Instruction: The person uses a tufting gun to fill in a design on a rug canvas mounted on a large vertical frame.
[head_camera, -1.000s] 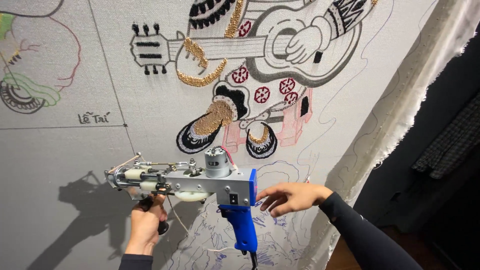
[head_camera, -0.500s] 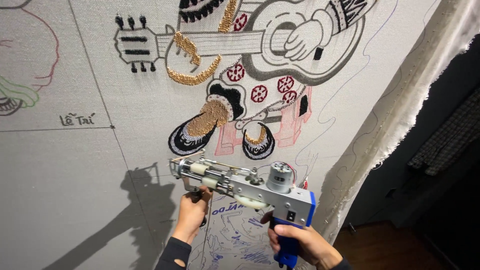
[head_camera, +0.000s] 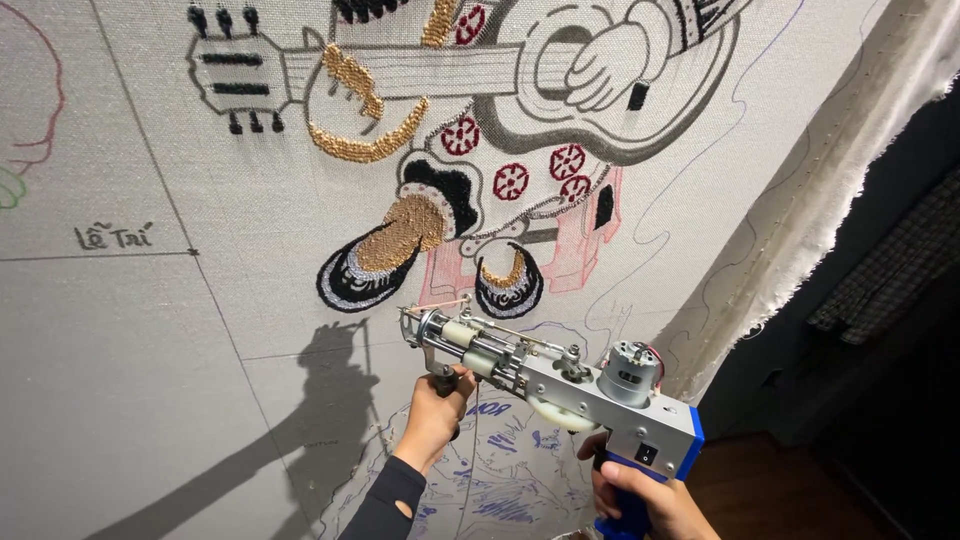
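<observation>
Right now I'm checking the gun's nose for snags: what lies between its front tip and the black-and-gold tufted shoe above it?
In the head view, only bare grey cloth separates the tufting gun from the shoe.

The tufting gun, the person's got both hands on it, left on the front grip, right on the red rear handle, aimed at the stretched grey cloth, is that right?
Not quite: the rear handle is blue, not red, as the head view shows. The rest holds: the left hand grips the front grip under the tufting gun, the right hand holds that rear handle, and the gun points at the stretched grey cloth.
</observation>
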